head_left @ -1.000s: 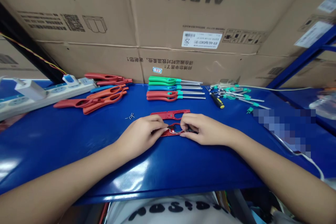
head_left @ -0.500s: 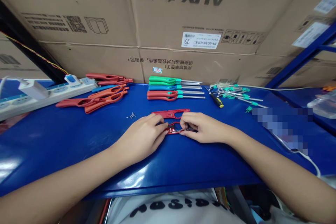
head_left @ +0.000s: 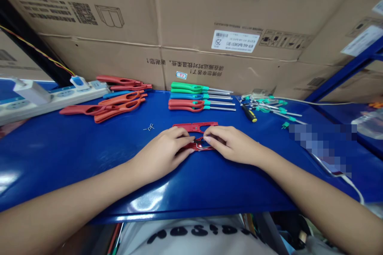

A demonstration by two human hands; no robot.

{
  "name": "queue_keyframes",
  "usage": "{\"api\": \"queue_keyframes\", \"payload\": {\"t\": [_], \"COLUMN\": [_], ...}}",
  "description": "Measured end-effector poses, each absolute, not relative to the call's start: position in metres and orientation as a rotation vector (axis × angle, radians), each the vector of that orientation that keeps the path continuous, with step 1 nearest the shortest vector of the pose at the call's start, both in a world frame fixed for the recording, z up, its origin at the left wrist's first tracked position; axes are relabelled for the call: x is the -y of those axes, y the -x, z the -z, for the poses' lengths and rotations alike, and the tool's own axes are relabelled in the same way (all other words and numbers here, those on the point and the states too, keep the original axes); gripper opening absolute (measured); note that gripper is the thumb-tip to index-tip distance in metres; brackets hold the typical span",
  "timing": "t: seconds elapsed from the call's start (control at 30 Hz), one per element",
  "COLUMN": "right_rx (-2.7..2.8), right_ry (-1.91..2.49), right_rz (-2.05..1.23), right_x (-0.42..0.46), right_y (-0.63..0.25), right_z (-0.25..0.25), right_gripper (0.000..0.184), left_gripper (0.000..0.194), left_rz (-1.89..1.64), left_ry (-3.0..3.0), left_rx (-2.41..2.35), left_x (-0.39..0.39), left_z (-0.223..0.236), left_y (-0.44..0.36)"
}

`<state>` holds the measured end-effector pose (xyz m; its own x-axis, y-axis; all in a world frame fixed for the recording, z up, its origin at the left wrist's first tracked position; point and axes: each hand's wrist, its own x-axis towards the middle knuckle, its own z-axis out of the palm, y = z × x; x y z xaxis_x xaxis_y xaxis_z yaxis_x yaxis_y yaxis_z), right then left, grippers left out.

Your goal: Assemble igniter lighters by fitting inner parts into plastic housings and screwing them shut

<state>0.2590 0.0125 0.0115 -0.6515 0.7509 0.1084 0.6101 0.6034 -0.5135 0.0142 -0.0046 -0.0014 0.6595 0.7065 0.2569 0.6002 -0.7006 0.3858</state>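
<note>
From where I'm standing, the person is leaning over a glossy blue tabletop point(head_left: 104, 163), both hands meeting at an open, hollow red plastic handle half point(head_left: 204, 149). The left hand point(head_left: 169, 147) is pinching its nine o'clock end, thumb and fingers nearly together; the right hand point(head_left: 235, 143) is curling its fingertips over the three o'clock end, hiding whatever it may be gripping there. A thin whitish wire point(head_left: 200, 146) is running along inside.

Judging by that, this piece is sitting about midway: some innards are lying in it, but its matching red plastic half point(head_left: 194, 126) is lying apart at twelve o'clock, and small silver screws point(head_left: 150, 127) are lying loose between nine and ten. Whether a metal rod is fitted, I'm not able to tell.

Farther off at twelve, closed green, blue and red handles with silver rods point(head_left: 185, 96) are lying in a row, looking finished. Rodless red and orange plastic handles point(head_left: 119, 108) are waiting at ten; loose silver rods with turquoise collars point(head_left: 269, 105) and a black-and-yellow screwdriver point(head_left: 249, 113) are lying at two.
</note>
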Motion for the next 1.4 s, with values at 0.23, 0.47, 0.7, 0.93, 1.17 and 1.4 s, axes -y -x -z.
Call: {"api": "queue_keyframes", "payload": {"t": [0.23,0.47,0.7,0.93,1.17,1.4], "right_rx": [2.537,2.398,2.229,2.162,2.165,2.284], "right_ry": [1.172,1.115,1.075,1.057,1.087,1.004], "right_rz": [-0.523,-0.651,-0.836,-0.986,-0.937,-0.727], "right_x": [-0.013,-0.016,-0.018,-0.02,-0.022,-0.022], "right_y": [-0.254,-0.251,-0.251,-0.253,-0.251,-0.253], "right_z": [-0.005,0.0,0.006,0.008,0.009,0.008], "right_gripper": [0.019,0.009,0.011,0.021,0.021,0.011], "left_gripper": [0.024,0.02,0.017,0.017,0.019,0.029], "left_rz": [-0.708,-0.862,-0.906,-0.891,-0.816,-0.681], "left_ry": [-2.562,-2.469,-2.432,-2.382,-2.53,-2.648], "left_rx": [-0.972,-0.939,-0.895,-0.817,-0.919,-0.983], "left_x": [-0.001,-0.006,-0.007,-0.01,-0.012,-0.002], "left_z": [0.004,0.005,0.004,0.006,0.009,0.0], "left_y": [-0.015,-0.015,-0.013,-0.013,-0.012,-0.012]}}
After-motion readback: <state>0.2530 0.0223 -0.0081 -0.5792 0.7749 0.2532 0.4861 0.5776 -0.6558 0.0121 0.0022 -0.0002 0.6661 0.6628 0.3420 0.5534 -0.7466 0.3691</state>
